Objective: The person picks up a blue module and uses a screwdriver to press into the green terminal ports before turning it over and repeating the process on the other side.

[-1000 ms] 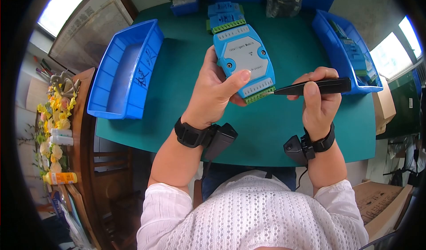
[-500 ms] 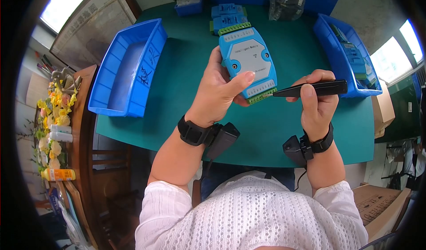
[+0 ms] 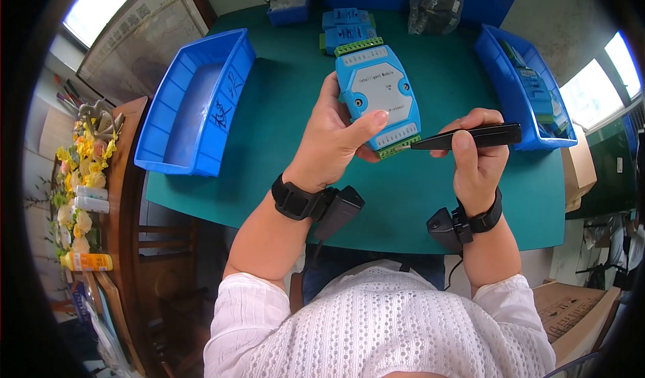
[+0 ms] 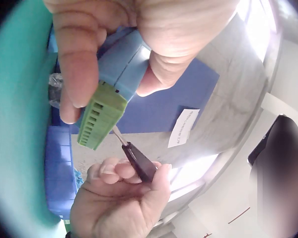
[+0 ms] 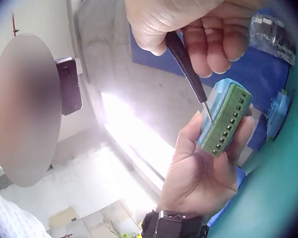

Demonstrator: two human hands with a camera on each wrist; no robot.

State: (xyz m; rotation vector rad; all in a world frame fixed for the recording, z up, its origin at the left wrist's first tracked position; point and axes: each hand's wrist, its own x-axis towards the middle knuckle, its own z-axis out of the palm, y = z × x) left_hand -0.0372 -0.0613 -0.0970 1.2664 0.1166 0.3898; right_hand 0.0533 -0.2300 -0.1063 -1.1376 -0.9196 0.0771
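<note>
Screwdriver (image 3: 497, 133) pinched in the right hand (image 3: 478, 170) meets the near green terminal strip (image 3: 388, 152) of the blue module (image 3: 377, 86) that the left hand (image 3: 326, 136) clamps above the table (image 3: 282, 103), apparently screw work needing a steady, seated tip.

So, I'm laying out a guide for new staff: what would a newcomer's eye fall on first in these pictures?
Probably the light-blue module, held in the left hand above the green table. Next, likely the black-handled tool in the right hand, its metal tip at the module's near green terminal strip. The left blue bin and right blue bin then flank the scene.
</note>
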